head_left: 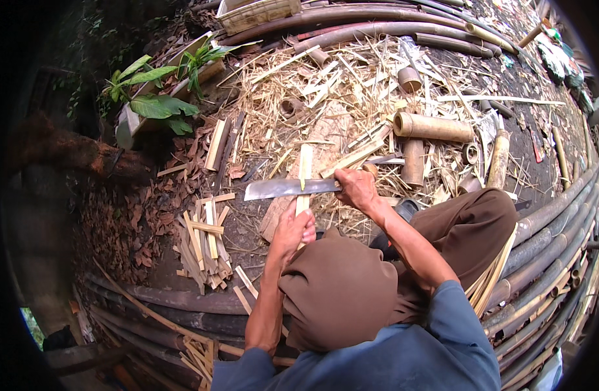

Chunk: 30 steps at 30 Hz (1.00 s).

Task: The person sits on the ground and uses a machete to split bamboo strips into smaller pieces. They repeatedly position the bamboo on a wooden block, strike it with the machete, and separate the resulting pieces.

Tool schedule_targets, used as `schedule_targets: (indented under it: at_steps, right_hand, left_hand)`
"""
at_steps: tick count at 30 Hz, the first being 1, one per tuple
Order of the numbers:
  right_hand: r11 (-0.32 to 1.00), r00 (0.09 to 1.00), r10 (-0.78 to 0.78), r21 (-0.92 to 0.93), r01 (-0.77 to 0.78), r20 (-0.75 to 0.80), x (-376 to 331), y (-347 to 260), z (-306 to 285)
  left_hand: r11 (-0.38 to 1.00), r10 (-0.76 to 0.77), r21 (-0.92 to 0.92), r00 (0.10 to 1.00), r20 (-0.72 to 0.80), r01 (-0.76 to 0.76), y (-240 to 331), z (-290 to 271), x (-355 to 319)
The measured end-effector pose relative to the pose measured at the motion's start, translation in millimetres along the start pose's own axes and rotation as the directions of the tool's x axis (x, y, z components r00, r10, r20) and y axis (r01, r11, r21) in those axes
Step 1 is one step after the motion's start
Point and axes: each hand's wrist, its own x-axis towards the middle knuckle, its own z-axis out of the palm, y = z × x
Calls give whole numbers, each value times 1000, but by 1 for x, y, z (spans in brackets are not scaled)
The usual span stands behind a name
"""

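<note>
Left hand (pixel 292 231) clenched on upright bamboo slat (pixel 305 171), right hand (pixel 355 188) gripping broad knife (pixel 283 188) across it.

The left hand (pixel 292 229) covered the lower end of the bamboo strip (pixel 304 171), and the blade (pixel 288 188) crossed its middle. The right hand (pixel 355 189) wrapped the knife's handle, so none of it showed. The raised knee (pixel 338 287) hid the ground under the hands. The long bamboo poles (pixel 547 247) ran out past the right rim, ends unseen. Scraps in the shavings (pixel 351 85) were too small to sort.
</note>
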Motion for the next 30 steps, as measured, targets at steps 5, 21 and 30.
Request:
schedule_targets:
  at_steps: [5,21,30]
  right_hand:
    - [828,832,555,-87,-554,-4,-19,147,-5]
    - [980,978,188,-91,-179,95,-15,45,-13]
    - [585,742,626,486,-649,238,5,61,-20]
  left_hand:
    - [908,242,319,962,127,-271,-44,-54,-22]
    - [1000,-1,5,993,120,1,-1,-23,-27]
    - [937,281,-139,927,-249,-322,-27,-95,-42]
